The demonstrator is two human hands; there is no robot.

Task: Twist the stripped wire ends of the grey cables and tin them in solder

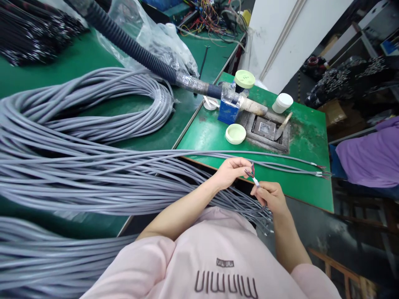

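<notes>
A cluttered workshop surrounds a small bright-green tabletop that stands against a larger dark-green table.

The work is just over the near edge of the small top, in front of the person's chest. The left hand has thumb and fingers closed on the fine dark and reddish wires fanning from the end of a slim grey plastic-sheathed cable. The right hand pinches that cable near the white band around its end; the curled fingers hide exactly how it is gripped.

The cable end should be light. Its sheath is probably smooth, springy and fairly stiff, so the firmest hold is likely just behind the white band. The bare-looking wires seem soft and easily bent or frayed, calling for a fingertip touch only.

Under the forearms runs a thick spread of similar grey cables, likely heavy and inclined to slide as a mass. A few loose grey cables lie across the small top.

Farther out are a shallow pale-green round dish, a dark square metal fixture and a black corrugated hose reaching over the tables.
</notes>
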